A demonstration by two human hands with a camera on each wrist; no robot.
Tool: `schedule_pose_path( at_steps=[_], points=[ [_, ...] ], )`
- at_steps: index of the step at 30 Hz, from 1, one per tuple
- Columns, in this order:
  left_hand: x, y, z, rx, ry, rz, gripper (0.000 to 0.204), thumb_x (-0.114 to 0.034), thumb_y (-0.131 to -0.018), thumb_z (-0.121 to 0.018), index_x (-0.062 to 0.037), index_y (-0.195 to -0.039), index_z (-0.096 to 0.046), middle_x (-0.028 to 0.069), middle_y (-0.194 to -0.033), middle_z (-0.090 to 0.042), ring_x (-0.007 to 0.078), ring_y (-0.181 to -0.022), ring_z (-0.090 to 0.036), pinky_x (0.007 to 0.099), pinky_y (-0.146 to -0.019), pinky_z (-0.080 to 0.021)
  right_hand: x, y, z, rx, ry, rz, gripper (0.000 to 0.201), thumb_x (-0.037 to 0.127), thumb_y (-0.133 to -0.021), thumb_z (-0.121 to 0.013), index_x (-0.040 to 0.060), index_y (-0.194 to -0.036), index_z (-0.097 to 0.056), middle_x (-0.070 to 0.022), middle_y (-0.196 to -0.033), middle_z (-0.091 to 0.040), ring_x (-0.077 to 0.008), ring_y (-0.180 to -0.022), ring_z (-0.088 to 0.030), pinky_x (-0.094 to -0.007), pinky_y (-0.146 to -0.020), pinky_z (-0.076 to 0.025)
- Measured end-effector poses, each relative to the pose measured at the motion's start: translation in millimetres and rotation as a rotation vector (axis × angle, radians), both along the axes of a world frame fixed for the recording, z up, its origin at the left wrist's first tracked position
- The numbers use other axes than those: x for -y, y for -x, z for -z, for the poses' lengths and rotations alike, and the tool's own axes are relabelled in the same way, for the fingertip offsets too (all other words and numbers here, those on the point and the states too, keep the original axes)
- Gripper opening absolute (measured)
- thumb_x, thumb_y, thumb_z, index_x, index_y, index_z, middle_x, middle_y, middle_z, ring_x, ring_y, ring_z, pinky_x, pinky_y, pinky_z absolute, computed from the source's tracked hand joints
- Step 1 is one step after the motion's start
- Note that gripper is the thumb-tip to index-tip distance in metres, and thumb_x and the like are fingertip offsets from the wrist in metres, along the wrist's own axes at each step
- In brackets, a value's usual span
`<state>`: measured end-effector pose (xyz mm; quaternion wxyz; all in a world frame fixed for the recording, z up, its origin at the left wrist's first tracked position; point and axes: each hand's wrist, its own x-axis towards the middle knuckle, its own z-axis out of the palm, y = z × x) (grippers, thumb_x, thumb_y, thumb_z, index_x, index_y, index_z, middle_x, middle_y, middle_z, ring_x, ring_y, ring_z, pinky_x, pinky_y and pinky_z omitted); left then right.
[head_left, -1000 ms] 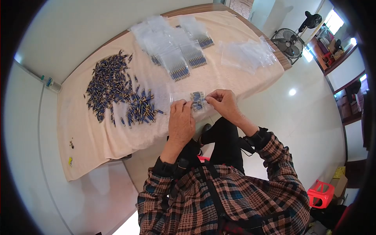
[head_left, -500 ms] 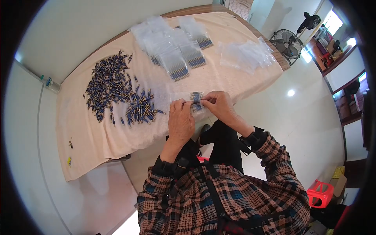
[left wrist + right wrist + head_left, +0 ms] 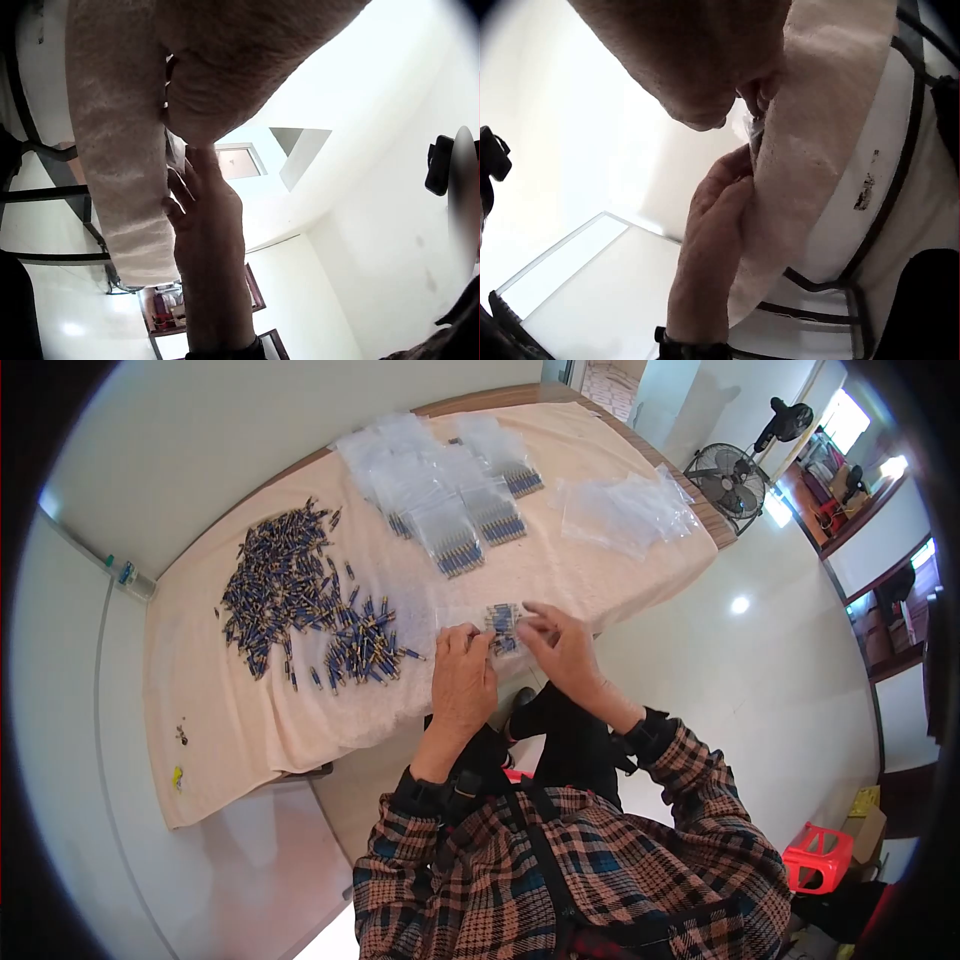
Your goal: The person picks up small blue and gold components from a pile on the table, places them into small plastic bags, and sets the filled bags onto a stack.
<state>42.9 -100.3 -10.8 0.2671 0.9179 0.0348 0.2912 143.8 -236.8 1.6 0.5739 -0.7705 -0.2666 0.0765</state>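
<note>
1. We saw a loose heap of small blue-and-brass plugs [image 3: 295, 595] lying toward the left edge of the beige cloth-covered table [image 3: 250, 720].
2. At the near edge, our left hand [image 3: 462, 675] pinched one side of a small clear plastic bag [image 3: 503, 625] holding a few plugs.
3. Our right hand [image 3: 560, 650] gripped its other side; we judged the bag was being closed, so pressing its mouth together seemed next.
4. Filled bags [image 3: 455, 510] lay along the far edge.
</note>
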Motion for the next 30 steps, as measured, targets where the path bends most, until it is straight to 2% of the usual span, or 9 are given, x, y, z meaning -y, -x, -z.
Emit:
schedule_pose_path(
  at_steps=[1, 4, 8, 13, 17, 20, 25, 28, 30],
  points=[
    [-1, -1, -1, 0.008, -0.011, 0.006, 0.035, 0.004, -0.072, -0.052, 0.0011, -0.107, -0.058, 0.0189, -0.108, -0.049, 0.0383, -0.103, -0.045, 0.0436, -0.091, -0.039, 0, 2, 0, 0.008, -0.011, 0.006, 0.032, 0.008, -0.077, -0.073, -0.0019, -0.105, -0.063, -0.0076, -0.08, -0.067, -0.0129, -0.066, -0.06, -0.0248, -0.062, -0.048],
    [-1, 1, -3, 0.018, 0.045, 0.011, 0.035, 0.004, -0.073, -0.053, 0.0009, -0.107, -0.057, 0.0191, -0.108, -0.051, 0.0382, -0.102, -0.046, 0.0434, -0.09, -0.039, -2, 4, 7, 0.612, 0.078, 0.145, 0.022, 0.013, -0.075, -0.073, 0.0009, -0.092, -0.065, -0.0118, -0.084, -0.062, -0.0265, -0.081, -0.061, -0.0351, -0.073, -0.048],
    [-4, 3, -7, 0.007, 0.059, -0.016, 0.031, 0.003, -0.074, -0.054, -0.0001, -0.105, -0.058, 0.0179, -0.101, -0.055, 0.037, -0.099, -0.049, 0.0425, -0.088, -0.04, 1, -6, 12, 0.473, 0.136, 0.065, 0.025, 0.017, -0.071, -0.076, 0.0017, -0.088, -0.065, -0.0109, -0.086, -0.058, -0.0276, -0.079, -0.057, -0.0373, -0.071, -0.046],
    [-12, -2, -13, -0.122, 0.062, -0.049, 0.025, -0.001, -0.077, -0.056, -0.0016, -0.102, -0.058, 0.0153, -0.097, -0.058, 0.036, -0.098, -0.051, 0.0448, -0.088, -0.04, 1, -7, 14, 0.57, 0.145, 0.096, 0.019, 0.015, -0.072, -0.075, 0.0023, -0.082, -0.065, -0.0099, -0.081, -0.058, -0.0267, -0.075, -0.057, -0.0371, -0.069, -0.046],
    [-19, -6, -19, -0.219, 0.042, -0.033, 0.023, -0.003, -0.078, -0.058, -0.0031, -0.101, -0.058, 0.014, -0.095, -0.06, 0.0358, -0.095, -0.052, 0.0438, -0.085, -0.041, 1, -12, 12, 0.459, 0.142, 0.016, 0.015, 0.011, -0.073, -0.073, 0.0017, -0.082, -0.065, -0.0116, -0.081, -0.059, -0.0249, -0.073, -0.059, -0.0339, -0.066, -0.047],
    [-27, -10, -27, -0.374, 0.171, -0.012, 0.029, -0.003, -0.077, -0.06, -0.0038, -0.106, -0.057, 0.016, -0.1, -0.059, 0.0373, -0.092, -0.053, 0.0441, -0.081, -0.044, -2, -23, 4, 0.19, 0.019, -0.056, 0.01, 0.007, -0.077, -0.069, -0.0002, -0.082, -0.064, -0.0129, -0.08, -0.061, -0.0235, -0.072, -0.061, -0.0314, -0.063, -0.049],
    [-36, -33, -37, 0.036, -0.178, -0.011, 0.04, 0.003, -0.076, -0.06, -0.0043, -0.115, -0.055, 0.0154, -0.105, -0.058, 0.0342, -0.086, -0.057, 0.0405, -0.077, -0.047, -13, -55, -9, 0.231, -0.08, -0.223, 0.013, 0.008, -0.078, -0.067, -0.001, -0.087, -0.062, -0.0146, -0.082, -0.063, -0.0324, -0.073, -0.062, -0.0366, -0.066, -0.05],
    [-50, -53, -25, -0.122, 0.382, 0.234, 0.049, 0.005, -0.078, -0.058, -0.0089, -0.125, -0.054, 0.0107, -0.108, -0.054, 0.0221, -0.081, -0.057, 0.0301, -0.073, -0.048, -24, -70, -11, 0.28, 0.033, -0.315, 0.007, 0.002, -0.082, -0.062, -0.0024, -0.087, -0.062, -0.0127, -0.081, -0.064, -0.0203, -0.074, -0.063, -0.0306, -0.064, -0.05],
    [-58, -59, -23, -0.182, 0.404, 0.224, 0.05, 0.006, -0.078, -0.058, -0.0084, -0.125, -0.054, 0.0105, -0.106, -0.056, 0.0208, -0.08, -0.057, 0.03, -0.074, -0.048, -30, -74, -7, 0.275, 0.018, -0.338, 0.007, 0.002, -0.082, -0.062, -0.0025, -0.088, -0.062, -0.0124, -0.082, -0.065, -0.0192, -0.074, -0.063, -0.0305, -0.064, -0.05]
  ],
)
